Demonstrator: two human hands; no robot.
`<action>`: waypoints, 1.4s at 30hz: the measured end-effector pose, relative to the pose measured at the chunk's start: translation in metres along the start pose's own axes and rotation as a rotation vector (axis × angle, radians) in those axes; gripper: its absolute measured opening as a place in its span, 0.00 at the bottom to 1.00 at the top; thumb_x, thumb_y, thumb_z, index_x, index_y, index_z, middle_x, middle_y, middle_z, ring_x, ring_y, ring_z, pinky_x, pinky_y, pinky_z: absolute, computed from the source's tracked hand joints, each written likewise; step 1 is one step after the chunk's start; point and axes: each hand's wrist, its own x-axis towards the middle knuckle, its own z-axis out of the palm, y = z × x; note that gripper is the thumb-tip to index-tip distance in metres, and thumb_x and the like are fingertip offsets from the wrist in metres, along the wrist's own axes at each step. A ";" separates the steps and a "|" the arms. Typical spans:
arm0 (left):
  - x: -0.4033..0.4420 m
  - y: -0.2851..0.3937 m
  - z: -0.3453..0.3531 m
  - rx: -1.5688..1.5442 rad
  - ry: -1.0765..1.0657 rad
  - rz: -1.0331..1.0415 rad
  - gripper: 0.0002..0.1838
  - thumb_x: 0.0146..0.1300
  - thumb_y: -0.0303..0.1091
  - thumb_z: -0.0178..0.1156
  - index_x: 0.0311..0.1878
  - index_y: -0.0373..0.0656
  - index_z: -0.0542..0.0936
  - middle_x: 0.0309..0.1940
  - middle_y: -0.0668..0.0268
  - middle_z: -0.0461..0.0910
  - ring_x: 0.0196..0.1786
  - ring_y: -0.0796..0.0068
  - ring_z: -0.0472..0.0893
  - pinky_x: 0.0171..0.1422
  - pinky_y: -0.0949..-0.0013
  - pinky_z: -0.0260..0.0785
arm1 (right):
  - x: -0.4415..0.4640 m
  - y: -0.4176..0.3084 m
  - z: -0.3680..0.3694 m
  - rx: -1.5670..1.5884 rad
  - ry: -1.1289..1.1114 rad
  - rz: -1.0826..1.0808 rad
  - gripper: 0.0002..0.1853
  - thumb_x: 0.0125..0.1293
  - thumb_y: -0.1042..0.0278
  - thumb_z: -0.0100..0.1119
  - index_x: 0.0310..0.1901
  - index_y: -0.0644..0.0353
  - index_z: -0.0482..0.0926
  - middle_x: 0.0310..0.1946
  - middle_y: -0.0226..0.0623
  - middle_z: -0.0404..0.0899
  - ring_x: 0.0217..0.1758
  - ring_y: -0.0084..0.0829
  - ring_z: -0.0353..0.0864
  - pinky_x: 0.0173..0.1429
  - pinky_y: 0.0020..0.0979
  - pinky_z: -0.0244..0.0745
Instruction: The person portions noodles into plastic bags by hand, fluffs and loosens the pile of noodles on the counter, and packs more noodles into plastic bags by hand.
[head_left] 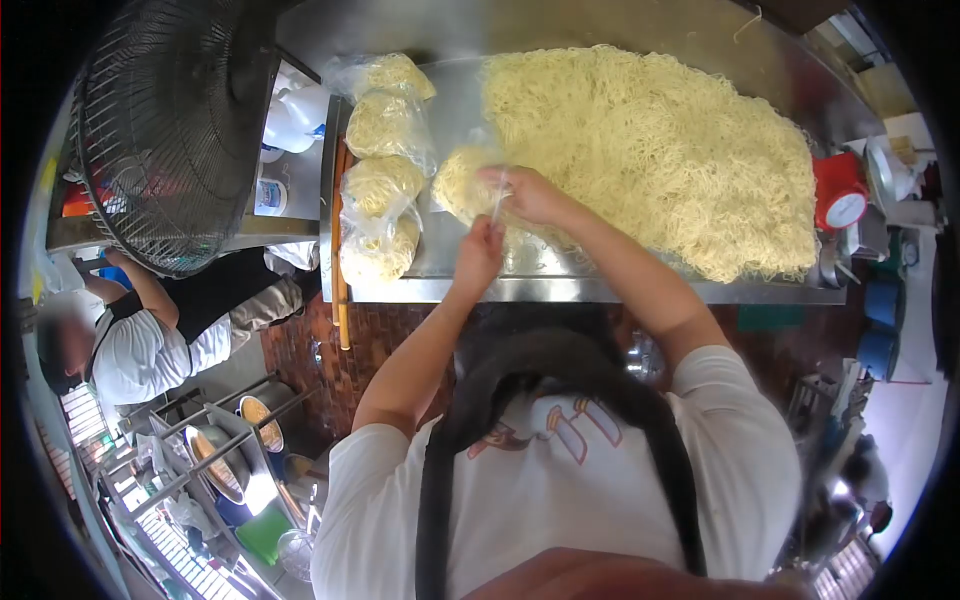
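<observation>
Both of my hands are at the near side of a bag of noodles (460,187) on the metal table. My left hand (480,252) is closed on the bag's gathered plastic. Just above and to the right, my right hand (527,196) pinches the same plastic, its fingertips slightly blurred. A large heap of loose pale noodles (650,150) covers the table's middle and right. Several filled clear bags (385,185) lie in a column along the left edge.
A large black fan (170,130) stands at the left, with a co-worker (150,345) below it. Wooden sticks (343,300) lie along the metal table's (420,290) left edge. A red scale (840,190) is at the right. Pots (215,460) sit on a rack at the lower left.
</observation>
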 end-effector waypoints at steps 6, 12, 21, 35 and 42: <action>0.025 -0.041 -0.015 -0.034 0.124 -0.061 0.08 0.71 0.35 0.54 0.44 0.39 0.76 0.25 0.50 0.80 0.32 0.47 0.81 0.36 0.52 0.69 | -0.091 0.068 -0.013 -0.365 0.221 -0.036 0.17 0.53 0.79 0.59 0.46 0.58 0.84 0.52 0.44 0.78 0.54 0.44 0.78 0.57 0.40 0.76; 0.028 -0.026 0.007 0.047 0.011 -0.140 0.08 0.71 0.34 0.54 0.47 0.42 0.75 0.27 0.49 0.80 0.34 0.44 0.81 0.38 0.49 0.70 | -0.078 0.081 0.026 -0.908 -0.146 0.358 0.18 0.52 0.72 0.60 0.48 0.57 0.82 0.37 0.46 0.82 0.55 0.45 0.76 0.58 0.41 0.74; -0.005 0.083 0.023 -0.092 -0.305 0.242 0.07 0.75 0.34 0.51 0.43 0.41 0.73 0.25 0.58 0.79 0.29 0.58 0.82 0.36 0.59 0.74 | 0.048 0.016 0.023 0.916 0.052 0.611 0.28 0.72 0.63 0.53 0.72 0.56 0.65 0.57 0.46 0.78 0.57 0.38 0.78 0.59 0.34 0.74; 0.008 0.017 0.017 -0.437 -0.189 -0.508 0.21 0.66 0.45 0.66 0.46 0.33 0.77 0.34 0.60 0.80 0.30 0.72 0.82 0.29 0.70 0.79 | 0.069 0.107 0.035 -0.959 -0.248 -0.408 0.32 0.58 0.74 0.63 0.66 0.40 0.74 0.63 0.40 0.75 0.63 0.45 0.76 0.60 0.42 0.76; 0.000 -0.016 -0.009 -0.777 0.113 -0.456 0.11 0.72 0.35 0.56 0.44 0.35 0.78 0.28 0.66 0.77 0.28 0.74 0.79 0.33 0.67 0.79 | 0.065 0.101 -0.037 -0.532 -0.720 0.119 0.29 0.51 0.65 0.67 0.60 0.52 0.79 0.49 0.42 0.84 0.51 0.46 0.83 0.54 0.41 0.77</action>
